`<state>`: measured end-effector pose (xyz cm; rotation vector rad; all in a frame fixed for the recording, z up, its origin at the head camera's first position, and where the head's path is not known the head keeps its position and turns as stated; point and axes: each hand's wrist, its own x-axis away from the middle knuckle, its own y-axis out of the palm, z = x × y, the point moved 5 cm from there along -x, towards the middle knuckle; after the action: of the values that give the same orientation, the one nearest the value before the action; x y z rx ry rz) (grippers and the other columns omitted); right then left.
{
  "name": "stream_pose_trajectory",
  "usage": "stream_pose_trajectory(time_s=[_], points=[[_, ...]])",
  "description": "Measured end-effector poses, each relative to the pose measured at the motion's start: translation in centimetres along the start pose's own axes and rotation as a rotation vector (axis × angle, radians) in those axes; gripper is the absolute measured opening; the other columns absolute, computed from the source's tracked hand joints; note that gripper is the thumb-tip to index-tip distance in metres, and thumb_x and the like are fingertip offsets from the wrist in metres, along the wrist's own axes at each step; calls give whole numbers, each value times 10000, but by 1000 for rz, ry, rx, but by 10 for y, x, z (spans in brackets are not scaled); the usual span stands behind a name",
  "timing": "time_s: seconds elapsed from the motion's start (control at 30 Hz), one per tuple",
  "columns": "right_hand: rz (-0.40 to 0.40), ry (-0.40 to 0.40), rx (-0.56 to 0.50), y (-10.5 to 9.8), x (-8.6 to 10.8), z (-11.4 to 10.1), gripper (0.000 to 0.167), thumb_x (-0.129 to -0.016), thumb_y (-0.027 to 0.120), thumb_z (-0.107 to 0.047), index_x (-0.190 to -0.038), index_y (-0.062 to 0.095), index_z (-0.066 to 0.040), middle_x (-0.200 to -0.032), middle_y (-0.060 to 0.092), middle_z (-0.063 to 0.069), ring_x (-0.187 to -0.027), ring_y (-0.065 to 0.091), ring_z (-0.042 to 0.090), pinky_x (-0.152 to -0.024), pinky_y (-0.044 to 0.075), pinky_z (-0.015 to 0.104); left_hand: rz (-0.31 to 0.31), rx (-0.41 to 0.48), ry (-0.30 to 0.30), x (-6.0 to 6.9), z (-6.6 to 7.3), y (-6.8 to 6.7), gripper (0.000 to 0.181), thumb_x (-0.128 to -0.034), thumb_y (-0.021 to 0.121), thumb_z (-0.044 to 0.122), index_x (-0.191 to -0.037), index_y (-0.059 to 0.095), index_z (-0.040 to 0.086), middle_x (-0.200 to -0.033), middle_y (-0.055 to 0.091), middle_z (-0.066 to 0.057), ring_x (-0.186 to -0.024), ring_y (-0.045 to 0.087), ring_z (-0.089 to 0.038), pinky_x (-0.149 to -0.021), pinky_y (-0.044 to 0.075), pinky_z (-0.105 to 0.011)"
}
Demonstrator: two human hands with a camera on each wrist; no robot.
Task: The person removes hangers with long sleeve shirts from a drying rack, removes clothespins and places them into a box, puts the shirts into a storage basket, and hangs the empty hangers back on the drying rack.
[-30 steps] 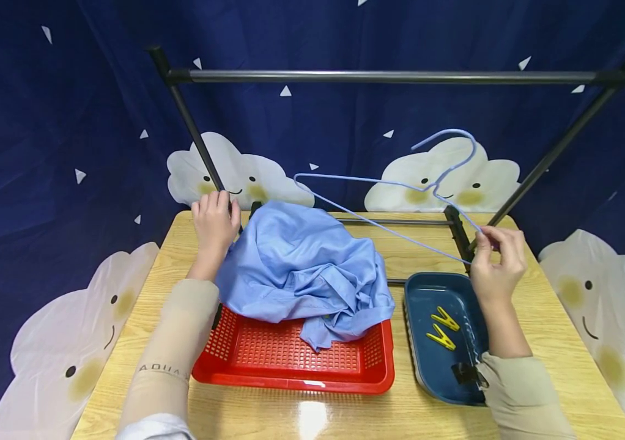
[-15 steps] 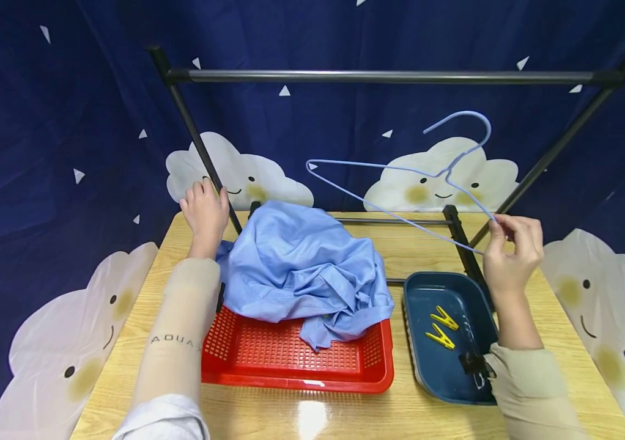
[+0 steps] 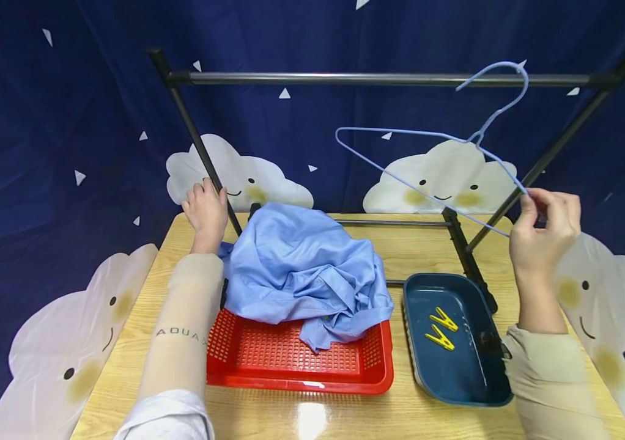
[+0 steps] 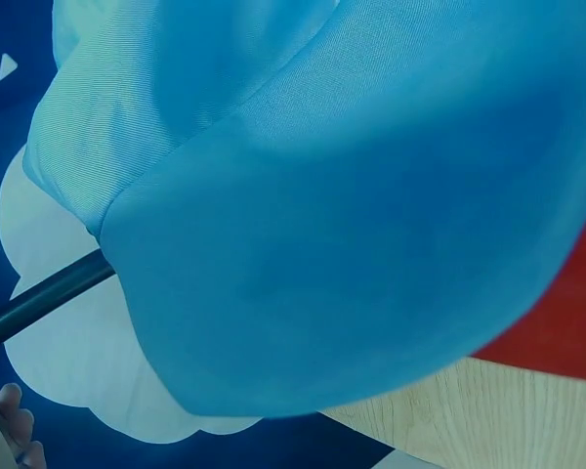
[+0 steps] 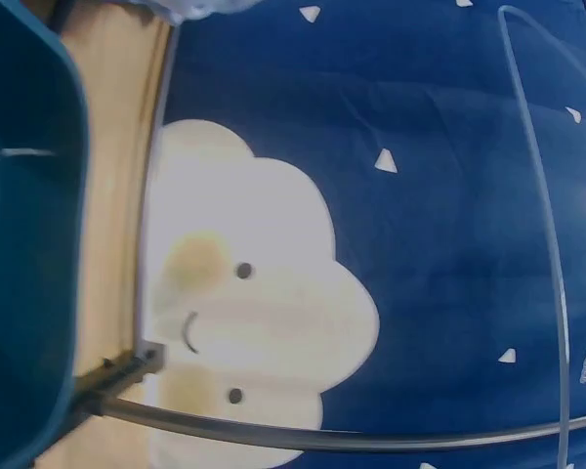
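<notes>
blue wire hanger (image 3: 480, 134) pinched by right fingers (image 3: 565, 211) | left fingers (image 3: 197, 194) relaxed, nothing held | red basket (image 3: 268, 384) partly covered by blue garment (image 3: 301, 263) | yellow clothespins (image 3: 441, 337) contained in blue tray (image 3: 458, 379), right

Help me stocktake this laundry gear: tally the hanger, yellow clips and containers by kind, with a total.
Hanger: 1
Yellow clips: 2
Containers, namely red basket and dark blue tray: 2
Total: 5
</notes>
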<state>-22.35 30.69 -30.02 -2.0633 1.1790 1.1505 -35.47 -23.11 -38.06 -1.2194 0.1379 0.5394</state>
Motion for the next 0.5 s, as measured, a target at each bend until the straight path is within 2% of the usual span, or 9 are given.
stream_pose_trajectory(time_s=[0.17, 0.33, 0.4, 0.5], points=[[-46, 13, 103, 1, -18, -5, 243, -873, 606, -193, -899, 673, 39, -813, 345, -329, -832, 370, -137, -784, 361, 209, -3, 9, -17, 0, 0, 1, 462, -952, 451, 345, -1277, 404, 20, -1162, 489, -221, -1091, 436, -394, -845, 335, -498], [-90, 44, 172, 4, -27, -7, 275, -905, 558, -220, -943, 664, 32, -813, 297, -320, -846, 318, -155, -833, 351, 262, -7, 25, -34, 1, 0, 2, 452, -952, 453, 340, -1272, 407, 23, -1170, 490, -217, -1104, 433, -386, -849, 340, -499], [-89, 60, 188, 5, -28, -6, 265, -905, 556, -210, -948, 665, 27, -809, 289, -313, -849, 315, -139, -844, 346, 268, -11, 23, -39, 1, 0, 2, 452, -954, 449, 341, -1274, 405, 24, -1175, 489, -217, -1106, 434, -386, -852, 341, -502], [-84, 64, 209, 8, -29, -4, 239, -899, 558, -178, -941, 664, 32, -801, 280, -300, -852, 418, -17, -876, 333, 276, -17, 20, -43, 0, 1, 2, 454, -958, 438, 347, -1278, 401, 28, -1181, 487, -215, -1106, 435, -386, -854, 343, -501]])
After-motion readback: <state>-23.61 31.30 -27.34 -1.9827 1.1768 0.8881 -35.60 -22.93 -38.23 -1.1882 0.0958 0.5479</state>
